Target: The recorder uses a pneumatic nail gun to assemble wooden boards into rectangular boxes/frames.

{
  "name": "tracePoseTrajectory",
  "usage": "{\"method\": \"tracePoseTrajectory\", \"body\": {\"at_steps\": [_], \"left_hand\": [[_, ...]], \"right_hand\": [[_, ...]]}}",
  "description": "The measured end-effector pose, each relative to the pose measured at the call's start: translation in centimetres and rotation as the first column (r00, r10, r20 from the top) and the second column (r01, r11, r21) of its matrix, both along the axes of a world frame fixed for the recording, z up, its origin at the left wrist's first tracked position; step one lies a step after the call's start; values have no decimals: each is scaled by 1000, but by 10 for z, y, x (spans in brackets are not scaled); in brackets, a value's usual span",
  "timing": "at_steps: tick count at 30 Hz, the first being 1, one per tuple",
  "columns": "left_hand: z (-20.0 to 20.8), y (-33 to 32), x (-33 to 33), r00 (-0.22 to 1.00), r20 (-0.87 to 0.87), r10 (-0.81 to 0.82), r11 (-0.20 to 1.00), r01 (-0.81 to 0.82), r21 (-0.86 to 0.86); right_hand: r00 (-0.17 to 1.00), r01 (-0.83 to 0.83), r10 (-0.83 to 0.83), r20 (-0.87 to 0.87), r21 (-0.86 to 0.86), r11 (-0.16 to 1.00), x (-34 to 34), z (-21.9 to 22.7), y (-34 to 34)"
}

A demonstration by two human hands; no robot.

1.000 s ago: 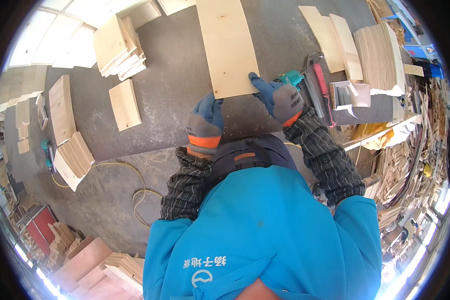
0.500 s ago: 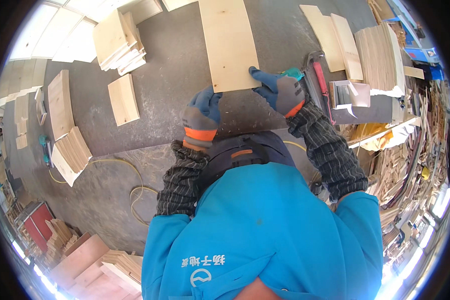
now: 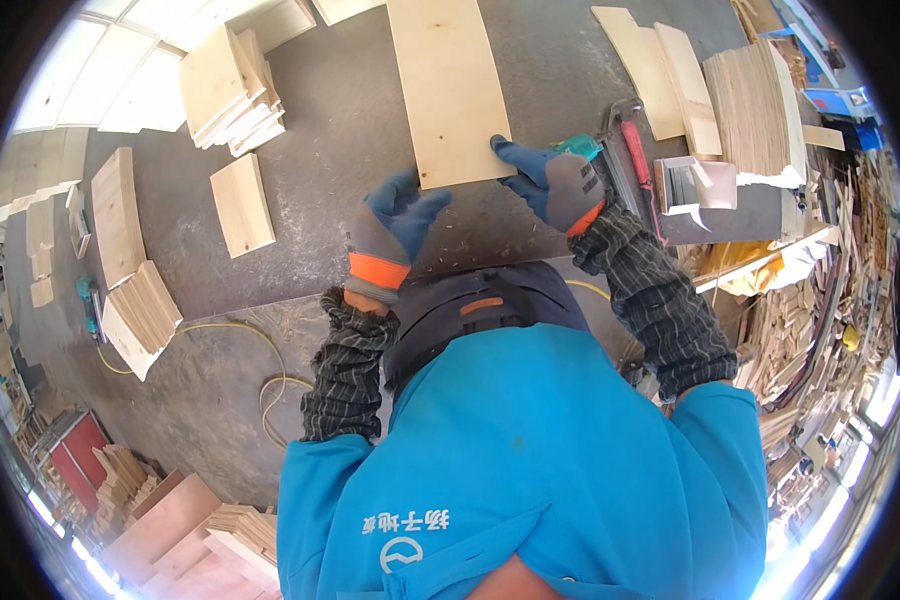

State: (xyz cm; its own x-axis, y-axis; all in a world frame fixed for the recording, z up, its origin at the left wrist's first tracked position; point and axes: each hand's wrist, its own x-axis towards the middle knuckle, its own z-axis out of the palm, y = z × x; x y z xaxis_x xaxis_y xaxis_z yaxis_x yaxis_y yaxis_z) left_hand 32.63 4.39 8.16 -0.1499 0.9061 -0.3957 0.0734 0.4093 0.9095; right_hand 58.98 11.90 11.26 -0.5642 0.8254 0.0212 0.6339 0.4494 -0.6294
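A long pale wooden board (image 3: 452,95) lies lengthwise in front of me, its near end close to my body and its far end cut off by the picture's top. My right hand (image 3: 562,186), in a blue and grey glove with an orange cuff, grips the near right corner, thumb on top and fingers beneath. At the near left corner is my left hand (image 3: 388,226), gloved alike. Its thumb and fingers are parted around that corner without a visible grip; whether they touch the wood I cannot tell.
The dark worktable (image 3: 335,120) carries a short board (image 3: 242,205), board stacks at left (image 3: 228,85) and right (image 3: 755,110), a red-handled tool (image 3: 636,150), a teal tool (image 3: 580,147) and a small open box (image 3: 695,185). A yellow hose (image 3: 260,335) curls on the floor.
My left hand has loosened and shifted slightly left from the board's corner, its fingers spreading. My right hand keeps its hold. The whole view has shifted slightly.
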Motion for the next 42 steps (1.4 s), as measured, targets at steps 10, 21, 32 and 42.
{"method": "tracePoseTrajectory", "body": {"at_steps": [10,21,32,42], "left_hand": [[-2,23,7,912,-406,-62,839,269,474],[-40,24,10,949,-312,-36,794,217,567],[-26,24,13,987,-114,-113,873,153,463],[-35,22,12,993,20,-116,895,96,435]], "right_hand": [[1000,-8,8,-7,-21,1000,1,1,3],[999,-43,43,12,4,999,3,2,5],[999,-50,50,-16,-2,999,7,-2,4],[996,-89,88,20,86,992,9,-6,5]]}}
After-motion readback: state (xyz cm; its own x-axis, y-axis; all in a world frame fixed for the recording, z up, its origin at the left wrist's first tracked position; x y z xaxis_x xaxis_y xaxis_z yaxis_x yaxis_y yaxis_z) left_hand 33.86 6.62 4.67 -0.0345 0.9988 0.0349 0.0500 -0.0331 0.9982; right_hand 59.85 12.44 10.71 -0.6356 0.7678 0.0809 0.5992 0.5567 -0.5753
